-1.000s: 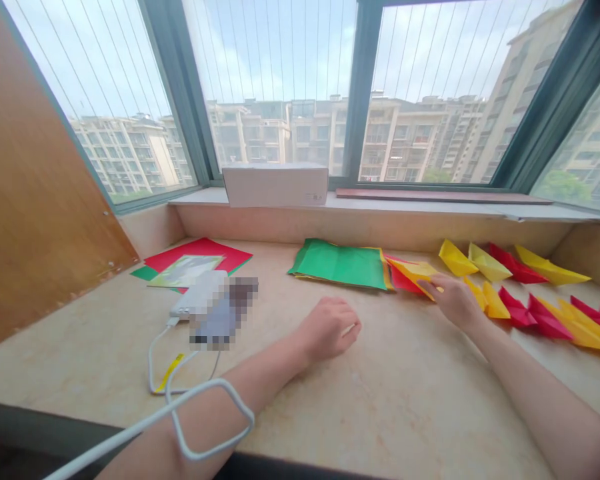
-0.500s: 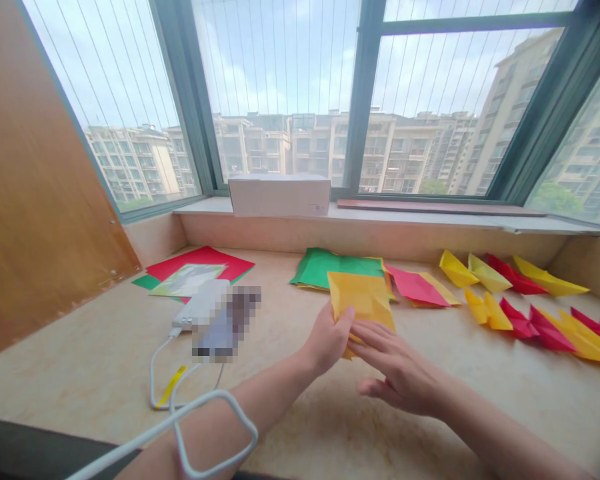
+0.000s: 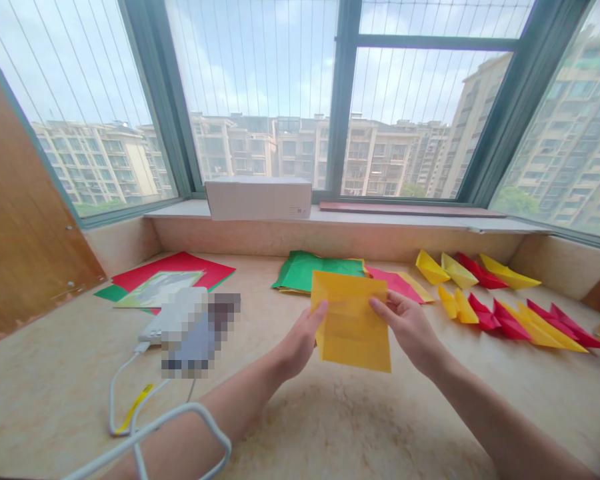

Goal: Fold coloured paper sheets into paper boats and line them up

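A creased yellow sheet of paper [image 3: 353, 333] is held up above the counter between both hands. My left hand [image 3: 300, 340] pinches its left edge, thumb on the near face and the other fingers behind. On the opposite edge, my right hand [image 3: 410, 327] grips it the same way, thumb in front. Just behind the sheet lies a stack of green paper [image 3: 315, 270] with yellow under it. A pink sheet [image 3: 395, 283] on a yellow one rests beside that stack, partly covered by the held paper.
Folded paper boats, such as a yellow one [image 3: 433, 268] and a red one [image 3: 513, 321], stand in two rows at right. At left are red sheets [image 3: 210, 270], a white power bank [image 3: 153, 327], a blurred phone-like object [image 3: 195, 343] and a white cable [image 3: 205, 410]. A white box [image 3: 257, 200] sits on the windowsill.
My right hand has moved from the sheet's lower front to its right edge and now grips it. The yellow paper is spread wider and faces me. The view has shifted right.
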Action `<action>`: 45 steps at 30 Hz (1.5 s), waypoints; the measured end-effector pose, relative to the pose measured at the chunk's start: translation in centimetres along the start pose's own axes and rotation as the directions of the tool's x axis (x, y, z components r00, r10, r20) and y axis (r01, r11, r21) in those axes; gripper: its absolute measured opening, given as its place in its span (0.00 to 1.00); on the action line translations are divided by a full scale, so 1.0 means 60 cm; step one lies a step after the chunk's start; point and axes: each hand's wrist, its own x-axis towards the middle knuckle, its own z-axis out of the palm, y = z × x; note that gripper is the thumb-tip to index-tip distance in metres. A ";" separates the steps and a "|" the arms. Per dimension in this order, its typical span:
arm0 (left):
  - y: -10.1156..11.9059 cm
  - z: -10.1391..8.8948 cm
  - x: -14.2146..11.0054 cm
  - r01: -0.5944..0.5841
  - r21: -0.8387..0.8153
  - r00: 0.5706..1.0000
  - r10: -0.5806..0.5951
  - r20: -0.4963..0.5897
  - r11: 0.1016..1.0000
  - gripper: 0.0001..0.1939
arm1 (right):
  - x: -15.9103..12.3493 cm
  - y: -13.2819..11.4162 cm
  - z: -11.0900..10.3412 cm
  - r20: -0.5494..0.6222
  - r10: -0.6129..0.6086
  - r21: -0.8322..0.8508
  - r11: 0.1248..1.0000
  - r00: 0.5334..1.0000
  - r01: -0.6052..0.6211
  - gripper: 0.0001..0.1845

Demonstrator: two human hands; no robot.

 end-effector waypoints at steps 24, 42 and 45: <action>0.021 0.003 0.005 0.031 0.073 0.991 -0.021 -0.136 0.997 0.20 | -0.004 -0.007 -0.002 -0.069 -0.007 0.027 1.000 0.998 0.009 0.20; 0.016 -0.005 -0.005 -0.022 0.138 0.989 0.001 0.148 0.990 0.24 | 0.009 -0.017 -0.008 -0.310 -0.063 0.171 0.978 0.949 0.121 0.29; 0.003 -0.002 -0.005 -0.005 0.149 0.998 -0.004 0.058 0.989 0.24 | 0.001 -0.008 0.003 -0.221 -0.119 0.069 0.988 0.968 0.137 0.34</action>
